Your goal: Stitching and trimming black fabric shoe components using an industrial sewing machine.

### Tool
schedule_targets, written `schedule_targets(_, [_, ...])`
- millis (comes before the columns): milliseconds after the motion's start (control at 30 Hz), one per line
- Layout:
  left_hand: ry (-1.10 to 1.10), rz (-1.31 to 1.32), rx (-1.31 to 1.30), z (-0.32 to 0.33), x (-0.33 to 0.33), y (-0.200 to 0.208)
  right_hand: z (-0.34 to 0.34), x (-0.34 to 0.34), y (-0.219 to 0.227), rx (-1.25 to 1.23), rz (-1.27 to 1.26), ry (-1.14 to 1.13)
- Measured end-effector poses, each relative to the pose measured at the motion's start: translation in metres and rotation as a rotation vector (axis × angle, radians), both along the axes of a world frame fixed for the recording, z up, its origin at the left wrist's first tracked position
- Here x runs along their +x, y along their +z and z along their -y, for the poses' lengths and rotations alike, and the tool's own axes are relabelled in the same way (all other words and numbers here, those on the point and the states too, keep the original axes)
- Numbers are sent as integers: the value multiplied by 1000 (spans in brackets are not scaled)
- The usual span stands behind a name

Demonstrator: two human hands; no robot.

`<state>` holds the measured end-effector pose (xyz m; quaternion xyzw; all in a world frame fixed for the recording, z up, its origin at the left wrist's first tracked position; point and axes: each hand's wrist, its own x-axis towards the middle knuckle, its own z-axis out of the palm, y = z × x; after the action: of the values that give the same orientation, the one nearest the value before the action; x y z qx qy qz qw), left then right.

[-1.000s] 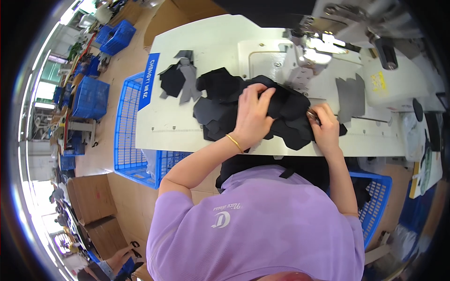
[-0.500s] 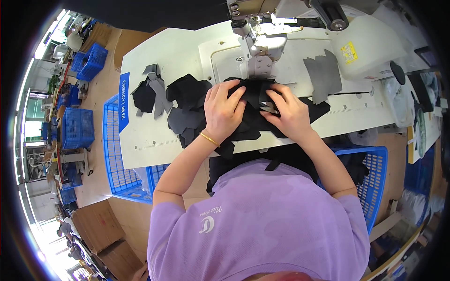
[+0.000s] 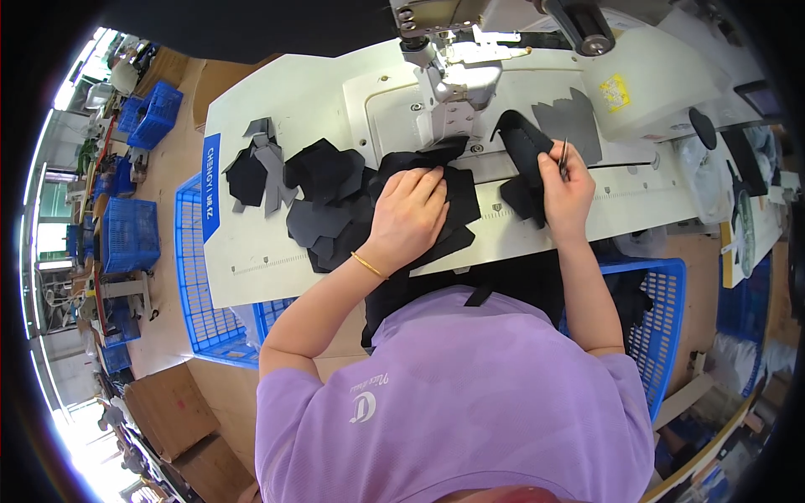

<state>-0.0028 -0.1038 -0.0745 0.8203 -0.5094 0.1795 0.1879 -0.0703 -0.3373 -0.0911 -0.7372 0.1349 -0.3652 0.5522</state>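
My left hand (image 3: 409,215) lies over a pile of black fabric pieces (image 3: 459,194), fingers flat and close together, thumb hidden. To its right, my right hand (image 3: 568,191) pinches a black fabric piece (image 3: 523,144) between thumb and fingers, raised off the table. Thread snips (image 3: 563,159) with dark metal blades stick up from the same hand. Another dark cloth part (image 3: 521,199) hangs or lies just below the held piece; I cannot tell if they are joined. The sewing machine head (image 3: 453,92) stands just beyond the pile.
Left of the pile lie more black cut pieces (image 3: 323,172) and grey and black scraps (image 3: 256,168). Grey pieces (image 3: 570,121) rest at the right on the white sewing table (image 3: 277,92). Blue baskets stand below at left (image 3: 191,277) and right (image 3: 667,327).
My right hand has moved right, away from the pile, carrying a black fabric piece and the snips. My left hand stays on the pile. The whole view has shifted slightly.
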Motion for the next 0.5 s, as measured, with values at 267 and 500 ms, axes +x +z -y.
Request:
schedule_targets(267, [-123,-94,-312,11,-11,28,-29,-9,-11,370,130,108])
schedule_targets(500, [-178,-162,-150,41,-31,14,-54,4,-9,841,44,249])
